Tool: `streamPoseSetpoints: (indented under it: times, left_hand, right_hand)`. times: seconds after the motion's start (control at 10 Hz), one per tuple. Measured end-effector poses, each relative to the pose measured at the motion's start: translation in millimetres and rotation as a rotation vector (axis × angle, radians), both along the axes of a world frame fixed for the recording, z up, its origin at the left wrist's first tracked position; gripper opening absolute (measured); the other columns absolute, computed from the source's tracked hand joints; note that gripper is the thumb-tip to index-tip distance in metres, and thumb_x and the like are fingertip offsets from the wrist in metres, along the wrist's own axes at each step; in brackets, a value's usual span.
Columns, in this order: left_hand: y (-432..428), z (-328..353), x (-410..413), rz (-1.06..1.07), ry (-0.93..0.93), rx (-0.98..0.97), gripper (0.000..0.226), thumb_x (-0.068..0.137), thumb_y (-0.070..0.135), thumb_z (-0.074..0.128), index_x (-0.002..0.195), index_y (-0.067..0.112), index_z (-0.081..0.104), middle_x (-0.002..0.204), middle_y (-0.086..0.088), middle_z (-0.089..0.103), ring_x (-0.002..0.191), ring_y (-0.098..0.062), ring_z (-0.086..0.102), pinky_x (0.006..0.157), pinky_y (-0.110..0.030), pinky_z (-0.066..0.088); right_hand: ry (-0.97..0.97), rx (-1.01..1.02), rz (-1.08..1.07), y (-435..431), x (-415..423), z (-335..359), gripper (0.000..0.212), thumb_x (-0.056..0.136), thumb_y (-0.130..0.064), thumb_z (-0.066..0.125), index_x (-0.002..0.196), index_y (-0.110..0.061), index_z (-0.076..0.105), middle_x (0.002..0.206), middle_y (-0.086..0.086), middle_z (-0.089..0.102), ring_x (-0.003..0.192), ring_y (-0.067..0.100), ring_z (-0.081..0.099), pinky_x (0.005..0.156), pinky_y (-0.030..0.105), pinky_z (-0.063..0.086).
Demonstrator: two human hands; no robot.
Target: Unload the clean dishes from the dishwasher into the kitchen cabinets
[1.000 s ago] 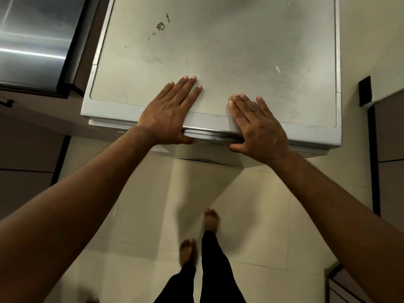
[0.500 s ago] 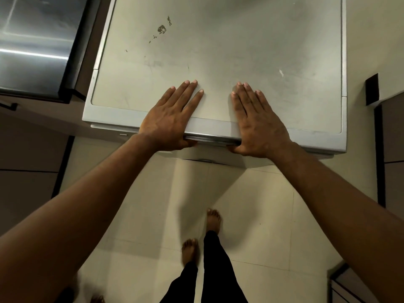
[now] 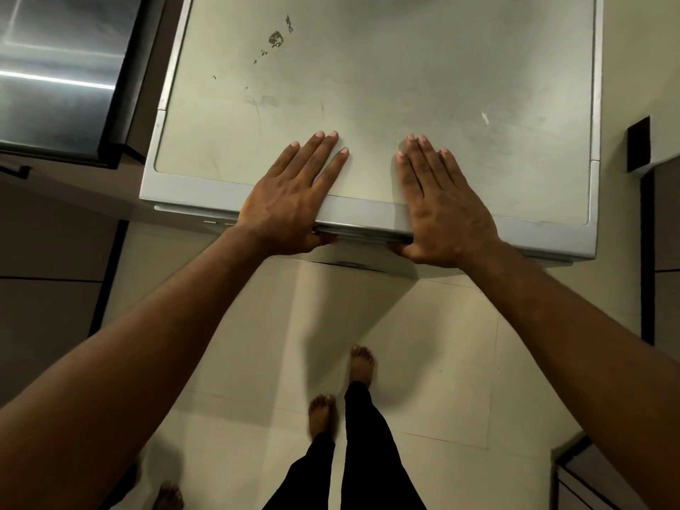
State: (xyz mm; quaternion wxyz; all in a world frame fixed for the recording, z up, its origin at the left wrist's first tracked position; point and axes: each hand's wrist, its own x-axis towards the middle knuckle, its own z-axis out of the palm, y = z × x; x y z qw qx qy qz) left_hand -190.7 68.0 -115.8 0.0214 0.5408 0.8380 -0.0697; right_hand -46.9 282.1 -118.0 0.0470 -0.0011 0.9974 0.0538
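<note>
Since a moment ago the right hand (image 3: pixel 441 204) has gone flat; its fingers (image 3: pixel 423 160) were bent and now lie straight. Both hands have stayed on top of the dishwasher (image 3: pixel 423 68).

The left hand (image 3: pixel 290 200) lies flat too, with its fingers a little apart. Each thumb (image 3: pixel 325 239) is tucked under the front lip, so the palms sit right over the near edge. The hands hold nothing else. They are near each other, with a bare gap between them.

The dishwasher stands right in front of the person, its front turned to them. Its front edge runs from left to right and dips a bit to the right in this view. The flat grey top has some dark marks near the back.

On the left, a shiny steel appliance (image 3: pixel 55 68) stands just beside it. On the right is a dark cabinet (image 3: pixel 666 252). Pale floor tiles (image 3: pixel 239 344) spread out below, where two bare feet (image 3: pixel 362 362) stand a little back from the front.
</note>
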Motion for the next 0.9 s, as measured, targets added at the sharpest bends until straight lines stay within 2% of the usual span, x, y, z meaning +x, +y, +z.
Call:
streamPoseSetpoints:
  times: [0.3, 0.5, 0.7, 0.9]
  left_hand:
    - [1.8, 7.0, 5.9, 0.043, -0.036, 0.003, 0.111, 0.079, 0.072, 0.052, 0.156, 0.011, 0.001, 0.164, -0.013, 0.000, 0.152, -0.028, 0.000, 0.123, -0.044, 0.008]
    - [4.8, 14.0, 12.8, 0.113, -0.083, -0.041, 0.119, 0.076, 0.067, 0.063, 0.156, 0.015, -0.008, 0.164, -0.010, -0.007, 0.151, -0.026, -0.006, 0.123, -0.044, 0.004]
    - [7.6, 16.8, 21.2, 0.191, -0.119, -0.069, 0.121, 0.076, 0.059, 0.070, 0.155, 0.016, -0.011, 0.164, -0.009, -0.010, 0.151, -0.026, -0.009, 0.123, -0.045, 0.001]
    - [8.4, 17.5, 19.4, 0.190, -0.127, -0.044, 0.123, 0.073, 0.064, 0.069, 0.156, 0.016, -0.008, 0.164, -0.009, -0.007, 0.151, -0.026, -0.006, 0.123, -0.046, 0.004]
  right_hand:
    - [0.004, -0.033, -0.012, -2.7, 2.2, 2.4, 0.122, 0.071, -0.060, 0.067, 0.152, 0.004, 0.002, 0.160, 0.024, -0.002, 0.149, 0.035, -0.004, 0.121, 0.048, 0.009]
    - [-0.043, -0.052, -0.028, -4.5, 3.4, 9.7, 0.121, 0.071, -0.054, 0.070, 0.152, 0.004, 0.002, 0.160, 0.024, -0.002, 0.149, 0.035, -0.004, 0.122, 0.047, 0.005]
    - [-0.093, -0.067, -0.057, -8.3, 2.5, 17.5, 0.121, 0.069, -0.056, 0.070, 0.152, 0.005, 0.005, 0.160, 0.025, 0.000, 0.149, 0.037, -0.002, 0.121, 0.049, 0.007]
    - [-0.089, -0.104, -0.046, -4.9, 0.8, 22.1, 0.122, 0.068, -0.063, 0.064, 0.152, 0.005, 0.009, 0.160, 0.025, 0.004, 0.149, 0.037, 0.000, 0.121, 0.050, 0.008]
